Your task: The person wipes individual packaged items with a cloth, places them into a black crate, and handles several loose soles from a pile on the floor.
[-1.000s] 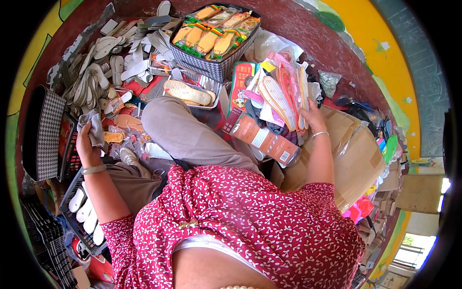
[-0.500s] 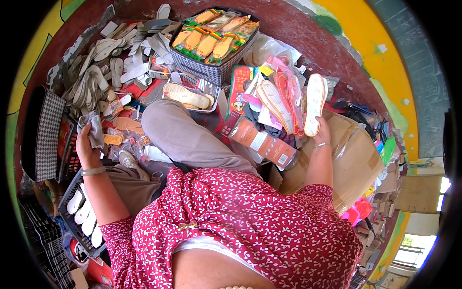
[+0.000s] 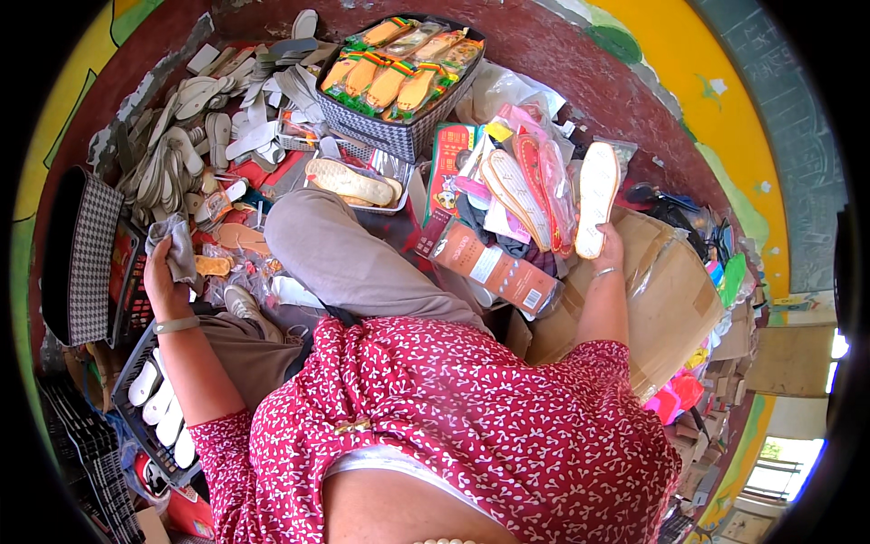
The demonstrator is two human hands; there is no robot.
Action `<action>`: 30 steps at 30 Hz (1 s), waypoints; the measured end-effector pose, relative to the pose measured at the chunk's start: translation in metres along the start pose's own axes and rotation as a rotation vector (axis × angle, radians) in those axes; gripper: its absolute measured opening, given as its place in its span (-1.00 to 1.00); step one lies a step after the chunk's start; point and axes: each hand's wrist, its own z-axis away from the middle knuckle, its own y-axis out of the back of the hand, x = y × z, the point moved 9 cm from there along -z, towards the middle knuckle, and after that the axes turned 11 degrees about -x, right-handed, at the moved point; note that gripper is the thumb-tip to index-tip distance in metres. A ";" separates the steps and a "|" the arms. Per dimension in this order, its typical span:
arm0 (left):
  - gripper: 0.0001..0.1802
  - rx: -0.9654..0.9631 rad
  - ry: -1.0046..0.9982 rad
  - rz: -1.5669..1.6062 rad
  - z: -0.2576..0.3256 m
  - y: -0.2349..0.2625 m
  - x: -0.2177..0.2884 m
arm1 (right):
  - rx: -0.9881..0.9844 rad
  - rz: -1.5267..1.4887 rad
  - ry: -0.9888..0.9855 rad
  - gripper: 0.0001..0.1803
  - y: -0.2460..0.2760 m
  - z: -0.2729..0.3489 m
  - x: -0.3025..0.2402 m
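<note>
My right hand (image 3: 608, 247) grips the lower end of a white insole (image 3: 596, 195) with a tan edge, which stands almost upright above a cardboard box (image 3: 625, 313). Beside it on the left lie a red-patterned insole (image 3: 533, 172) and a pale insole with an orange edge (image 3: 509, 186), partly in clear plastic. Over at the left, my left hand (image 3: 161, 279) is closed on a crumpled grey cloth (image 3: 174, 245). Its fingers are partly hidden by the cloth. Near that hand an orange-tan insole (image 3: 212, 267) rests among plastic wrappers.
Grey soles (image 3: 172, 150) are heaped at the far left. A checked basket (image 3: 390, 127) of packaged insoles stands at the back, with a tray (image 3: 390, 207) of pale soles before it. White soles fill a dark crate (image 3: 140, 394) by my left forearm. A brown package (image 3: 489, 267) lies centre-right.
The insole in my right hand has turned slightly, and its face shows more squarely. My left hand stays in place with the grey cloth.
</note>
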 end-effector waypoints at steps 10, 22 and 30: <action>-0.82 0.035 0.011 -0.001 0.003 -0.005 -0.001 | 0.080 0.316 -0.259 -0.57 0.000 -0.030 0.003; -0.81 -0.020 0.036 -0.045 -0.010 0.004 -0.012 | -0.015 0.420 -0.303 -0.57 0.014 -0.055 0.000; -0.82 0.020 0.050 -0.049 -0.004 -0.001 -0.015 | 0.015 0.321 -0.280 -0.55 0.012 -0.056 -0.002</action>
